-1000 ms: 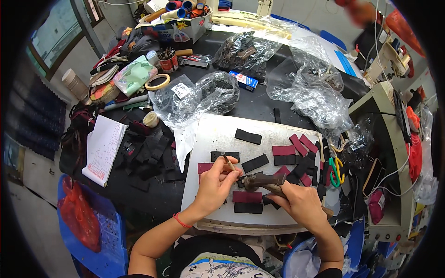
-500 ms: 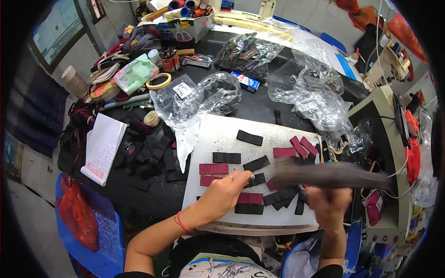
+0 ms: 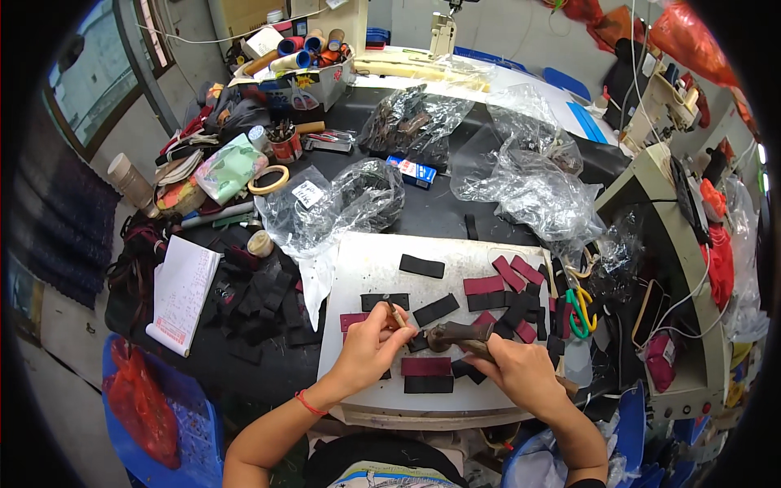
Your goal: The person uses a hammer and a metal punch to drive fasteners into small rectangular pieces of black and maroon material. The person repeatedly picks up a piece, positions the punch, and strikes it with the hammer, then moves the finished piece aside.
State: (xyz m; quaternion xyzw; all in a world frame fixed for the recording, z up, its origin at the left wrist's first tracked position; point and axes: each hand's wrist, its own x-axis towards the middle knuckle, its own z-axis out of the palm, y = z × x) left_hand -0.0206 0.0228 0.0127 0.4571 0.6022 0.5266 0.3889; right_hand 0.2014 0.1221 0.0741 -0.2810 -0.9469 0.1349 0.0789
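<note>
My left hand pinches a thin metal punch upright over a black strip on the pale work board. In my right hand is a dark wooden-handled hammer, its head just right of the punch and low over the board. Black strips and maroon strips of material lie spread across the board around both hands. One maroon strip lies between my wrists.
A heap of black pieces and a notepad lie left of the board. Clear plastic bags crowd the back. Green-and-yellow scissors rest to the right, beside a sewing machine table. Tape rolls and tool tubs stand far left.
The hammer was raised and swung out to the right half a second ago; now it has come back down beside the punch. My left hand stayed on the punch.
</note>
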